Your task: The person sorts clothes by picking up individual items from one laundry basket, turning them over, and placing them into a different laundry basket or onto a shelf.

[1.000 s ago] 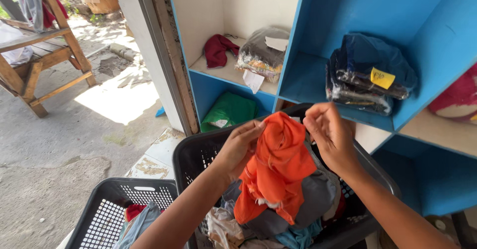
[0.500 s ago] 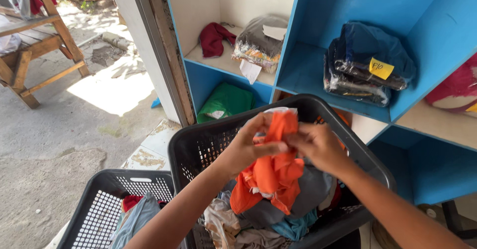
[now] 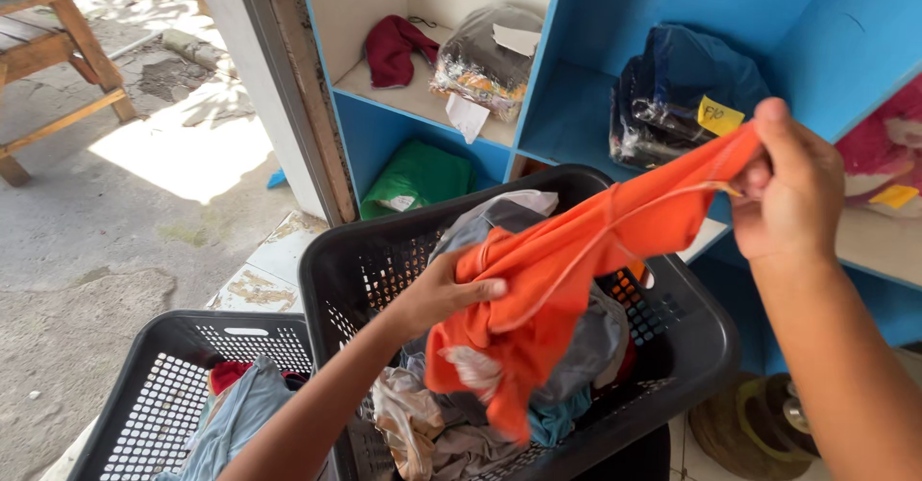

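An orange garment is stretched between my two hands above a black laundry basket. My left hand grips its lower left end over the basket. My right hand pinches the other end, raised high to the right in front of the blue shelves. Under the orange garment the basket holds a heap of grey, beige and blue clothes.
A second black basket with light blue and red clothes stands lower left. Blue shelf unit holds a dark red cloth, plastic-wrapped bundles, a dark bundle with a yellow tag and a green bag. Wooden frame far left.
My right hand has pulled one end of the orange garment up and to the right, spreading it out. My left hand stayed low on the other end. The view shifted slightly.
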